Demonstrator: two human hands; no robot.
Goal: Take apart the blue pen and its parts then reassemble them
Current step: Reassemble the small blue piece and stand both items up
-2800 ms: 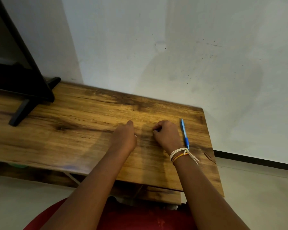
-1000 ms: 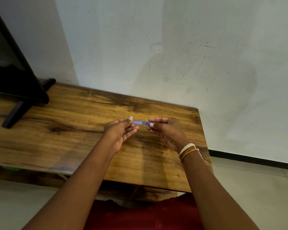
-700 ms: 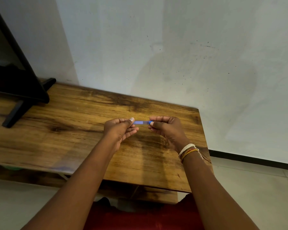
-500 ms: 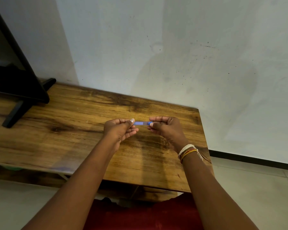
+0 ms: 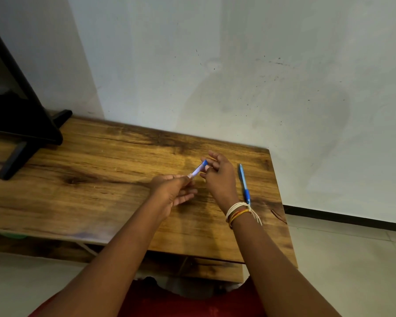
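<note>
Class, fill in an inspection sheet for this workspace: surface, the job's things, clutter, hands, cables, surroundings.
Surface: wooden table, dark grain marks.
Job's things: blue pen piece held above the table; blue pen lying near the right edge.
Clutter: black stand at far left.
Hands: left hand pinches the piece's lower end; right hand, fingers spread, at its upper end, grip unclear; wrist bands.
Cables: nothing seen.
Surroundings: pale wall, tiled floor.

Blue pen (image 5: 199, 168) held tilted above wooden table (image 5: 101, 191), lower end pinched in left hand (image 5: 173, 191), upper end at fingertips of right hand (image 5: 218, 177). Second blue pen (image 5: 244, 184) lying at 3 o'clock of right hand.
</note>
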